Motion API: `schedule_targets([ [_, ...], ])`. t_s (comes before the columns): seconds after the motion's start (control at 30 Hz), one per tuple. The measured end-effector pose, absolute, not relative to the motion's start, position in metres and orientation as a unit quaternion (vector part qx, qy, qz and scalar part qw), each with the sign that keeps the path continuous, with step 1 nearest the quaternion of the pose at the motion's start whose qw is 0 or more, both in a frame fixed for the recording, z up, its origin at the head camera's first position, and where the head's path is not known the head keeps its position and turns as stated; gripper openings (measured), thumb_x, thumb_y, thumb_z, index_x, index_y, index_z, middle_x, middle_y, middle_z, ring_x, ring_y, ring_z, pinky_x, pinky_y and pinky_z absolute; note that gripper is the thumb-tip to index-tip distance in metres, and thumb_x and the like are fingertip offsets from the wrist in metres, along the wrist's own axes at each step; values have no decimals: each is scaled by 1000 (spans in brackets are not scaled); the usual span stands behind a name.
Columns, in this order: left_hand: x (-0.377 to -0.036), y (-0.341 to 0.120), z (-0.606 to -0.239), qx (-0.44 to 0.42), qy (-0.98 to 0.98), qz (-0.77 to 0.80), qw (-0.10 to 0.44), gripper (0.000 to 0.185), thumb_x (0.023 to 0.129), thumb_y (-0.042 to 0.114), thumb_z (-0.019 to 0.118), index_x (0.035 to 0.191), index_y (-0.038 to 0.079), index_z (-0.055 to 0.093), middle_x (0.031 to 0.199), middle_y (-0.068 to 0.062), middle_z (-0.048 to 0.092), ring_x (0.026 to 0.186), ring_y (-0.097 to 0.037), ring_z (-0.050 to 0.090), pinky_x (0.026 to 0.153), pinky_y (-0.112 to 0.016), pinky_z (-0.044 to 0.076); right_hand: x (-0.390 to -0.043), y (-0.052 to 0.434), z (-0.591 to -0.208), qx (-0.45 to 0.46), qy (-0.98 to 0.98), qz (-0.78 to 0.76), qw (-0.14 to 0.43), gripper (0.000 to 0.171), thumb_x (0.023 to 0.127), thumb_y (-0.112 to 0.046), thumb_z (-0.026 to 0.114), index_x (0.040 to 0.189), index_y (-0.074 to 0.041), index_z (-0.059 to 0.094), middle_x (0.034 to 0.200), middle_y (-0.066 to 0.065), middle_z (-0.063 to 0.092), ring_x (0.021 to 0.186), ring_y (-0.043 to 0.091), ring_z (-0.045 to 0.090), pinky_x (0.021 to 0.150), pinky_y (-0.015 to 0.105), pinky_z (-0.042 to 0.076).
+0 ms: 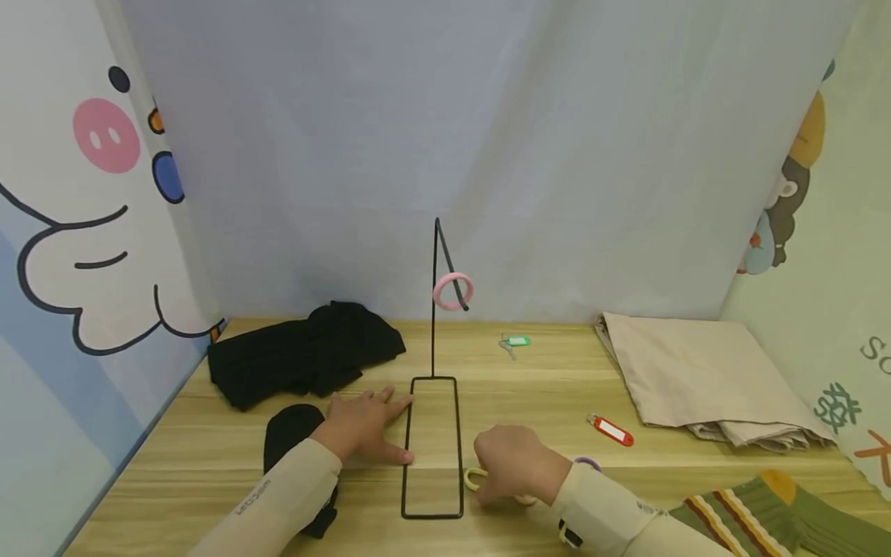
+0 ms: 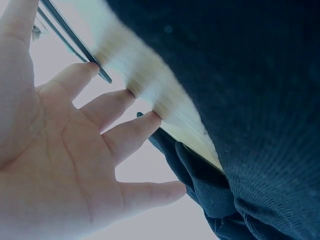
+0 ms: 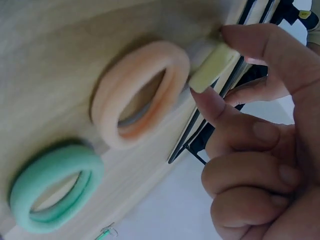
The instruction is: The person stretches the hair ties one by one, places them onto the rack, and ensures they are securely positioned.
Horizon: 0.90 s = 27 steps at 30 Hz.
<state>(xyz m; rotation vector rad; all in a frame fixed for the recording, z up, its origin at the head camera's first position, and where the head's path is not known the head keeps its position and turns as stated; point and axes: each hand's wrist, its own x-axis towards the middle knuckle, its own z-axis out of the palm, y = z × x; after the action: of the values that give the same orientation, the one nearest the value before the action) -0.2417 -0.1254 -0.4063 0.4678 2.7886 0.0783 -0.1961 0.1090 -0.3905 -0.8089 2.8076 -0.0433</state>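
Observation:
My right hand (image 1: 518,463) pinches a pale yellow hair tie (image 3: 214,68) between thumb and index finger, the other fingers curled in. It is low over the table, just right of a black wire stand (image 1: 433,516). A pink hair tie (image 1: 453,291) hangs on the stand's upper arm. My left hand (image 1: 365,427) lies spread at the left side of the stand's base, thumb and a fingertip touching the wire. In the right wrist view, a peach hair tie (image 3: 105,115) and a mint green hair tie (image 3: 20,200) lie near the right hand.
Black cloth (image 1: 299,356) lies at the back left, and a smaller black fabric piece (image 1: 292,425) is under the left forearm. Rightward are a red key tag (image 1: 612,430), a green key tag (image 1: 517,341), folded beige cloth (image 1: 696,371), green striped socks (image 1: 748,510) and a purple ring (image 1: 588,463).

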Motion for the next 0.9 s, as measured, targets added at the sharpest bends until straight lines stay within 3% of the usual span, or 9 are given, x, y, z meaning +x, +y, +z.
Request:
schedule_targets([
  [0.13,-242,-125,-407,160,974,34,159,94,66,73,62,145,36,27,153,-3,25,137,-33,30,97,-75,17,-201,114,-384,-272,953,2,134,39,61,-23,76,52,-20,39,48,-11,32,45,4,29,38,19,22],
  [0.4,-243,-126,-407,167,974,30,151,94,66,73,62,145,36,28,153,-3,26,136,-34,31,96,-75,18,-211,126,-360,-253,947,0,198,25,66,-27,80,67,-17,56,65,-11,52,58,5,43,51,23,38],
  [0.57,-242,-125,-406,170,974,22,150,94,66,74,60,145,35,29,153,-2,27,136,-33,32,95,-74,20,-214,133,-344,-294,945,-26,141,20,66,-24,78,74,-17,62,75,-8,59,60,7,44,53,25,40],
  [0.73,-243,-125,-407,167,974,21,153,94,66,74,60,145,36,28,153,-2,26,136,-33,32,95,-74,20,-211,136,-328,-315,945,-23,83,21,66,-26,77,80,-16,64,72,-7,59,56,7,43,50,25,39],
  [0.9,-243,-125,-408,165,973,25,158,95,65,74,60,145,35,28,153,-3,26,136,-34,32,95,-75,20,-202,136,-310,-313,947,-6,70,23,66,-28,77,82,-18,64,67,-9,55,55,7,42,47,25,37],
])
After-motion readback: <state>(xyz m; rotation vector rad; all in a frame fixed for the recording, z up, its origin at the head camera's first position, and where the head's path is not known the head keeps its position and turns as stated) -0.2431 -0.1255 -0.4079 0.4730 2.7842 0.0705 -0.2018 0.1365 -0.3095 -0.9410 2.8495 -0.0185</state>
